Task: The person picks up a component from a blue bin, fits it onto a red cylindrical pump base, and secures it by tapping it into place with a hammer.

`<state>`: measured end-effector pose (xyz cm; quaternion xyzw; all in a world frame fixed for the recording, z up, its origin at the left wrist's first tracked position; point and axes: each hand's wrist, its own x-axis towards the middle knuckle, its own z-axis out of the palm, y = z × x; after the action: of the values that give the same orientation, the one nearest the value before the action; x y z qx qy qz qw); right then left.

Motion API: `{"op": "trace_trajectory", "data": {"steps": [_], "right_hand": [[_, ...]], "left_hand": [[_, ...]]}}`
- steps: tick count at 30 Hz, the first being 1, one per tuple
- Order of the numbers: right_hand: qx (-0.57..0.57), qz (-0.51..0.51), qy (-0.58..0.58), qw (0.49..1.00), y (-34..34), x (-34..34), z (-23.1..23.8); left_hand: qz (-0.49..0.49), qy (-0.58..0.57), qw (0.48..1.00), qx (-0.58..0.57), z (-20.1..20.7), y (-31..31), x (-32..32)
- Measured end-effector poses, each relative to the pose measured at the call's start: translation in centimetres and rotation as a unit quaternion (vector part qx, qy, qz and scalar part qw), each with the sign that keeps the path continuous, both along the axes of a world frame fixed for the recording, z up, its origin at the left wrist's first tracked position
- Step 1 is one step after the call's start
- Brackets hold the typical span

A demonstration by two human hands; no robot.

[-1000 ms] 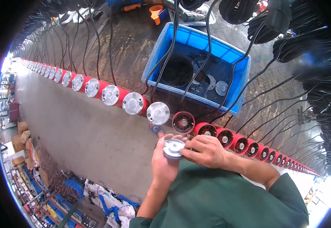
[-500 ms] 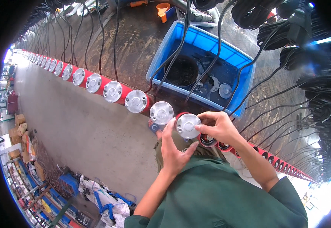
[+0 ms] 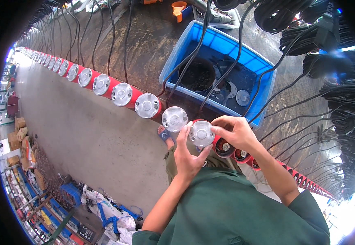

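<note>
Plainly, the blue tub (image 3: 218,38) stood on the far bench (image 3: 144,53), right of centre, its inside dark with grime. A dark round vessel (image 3: 202,73) sat in its left part; what lay inside the vessel was too dark to make out. Toward the tub's right end lay a crescent-shaped pale piece (image 3: 232,90) and, just beside it, a round metal disc (image 3: 242,98). Black cables (image 3: 237,53) hung down across the tub. Beyond it, a pale tray (image 3: 226,26) showed only in part, with an orange holder (image 3: 179,7) to its left.

On the near side, the silver cap (image 3: 202,134) lay over the mouth of a red cylinder (image 3: 201,121) in the long row; whether it was fully seated could not be told. The left grip (image 3: 187,159) was parted about as wide as the cap, index finger at the left rim and thumb at the near edge. The right grip (image 3: 235,132) was narrower, thumb against the cap's right edge, fingers curled at its far right side. A capped cylinder (image 3: 174,119) stood just left, an uncapped one (image 3: 224,148) just right.
</note>
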<state>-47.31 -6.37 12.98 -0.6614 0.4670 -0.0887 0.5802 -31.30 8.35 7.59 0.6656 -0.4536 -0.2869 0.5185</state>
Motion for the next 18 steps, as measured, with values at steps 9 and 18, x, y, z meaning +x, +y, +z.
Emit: {"op": "trace_trajectory", "data": {"steps": [9, 18], "right_hand": [[-0.044, 0.036, 0.01, 0.998, -0.2, -1.2, -1.6], [0.034, 0.031, -0.018, 0.999, 0.1, -1.4, -2.9]], "left_hand": [[0.016, 0.028, 0.999, -0.033, -0.3, -0.5, -0.9], [0.018, 0.02, 1.0, -0.017, -1.0, -0.1, -1.1]]}}
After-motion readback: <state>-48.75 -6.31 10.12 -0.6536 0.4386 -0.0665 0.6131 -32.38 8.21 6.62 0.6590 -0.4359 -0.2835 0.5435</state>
